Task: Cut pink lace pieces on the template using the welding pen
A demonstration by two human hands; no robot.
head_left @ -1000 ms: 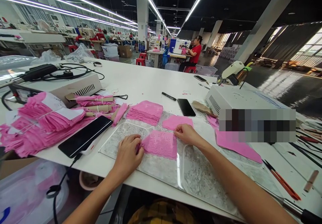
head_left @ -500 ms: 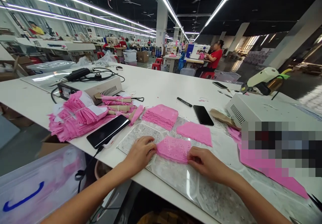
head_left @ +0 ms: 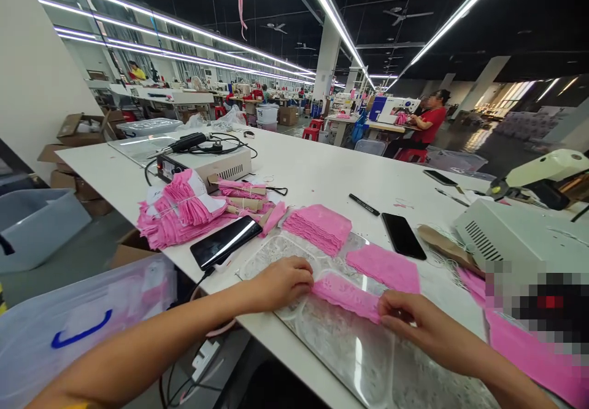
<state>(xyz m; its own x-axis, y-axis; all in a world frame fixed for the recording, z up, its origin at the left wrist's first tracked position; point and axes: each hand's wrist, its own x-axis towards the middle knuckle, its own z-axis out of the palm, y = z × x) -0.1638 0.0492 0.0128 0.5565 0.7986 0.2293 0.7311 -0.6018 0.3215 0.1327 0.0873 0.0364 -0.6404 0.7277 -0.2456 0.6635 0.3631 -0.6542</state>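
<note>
With my left hand [head_left: 286, 283] and right hand [head_left: 409, 317] each pinched nearly closed on opposite ends of the pink lace piece [head_left: 346, 297] between their fingertips, I'd pull evenly, keeping it clear of the flat pink piece [head_left: 384, 267] just beyond.

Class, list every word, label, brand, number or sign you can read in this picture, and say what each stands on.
No text can be read for certain.
Black pen: faint pale marks, too small to read.
White paper on the tied pink bundle: faint marks, too blurred to read.
Box at the right: part of its front is pixelated, so any label there is hidden.
Pink lace piece: no lettering visible.
</note>
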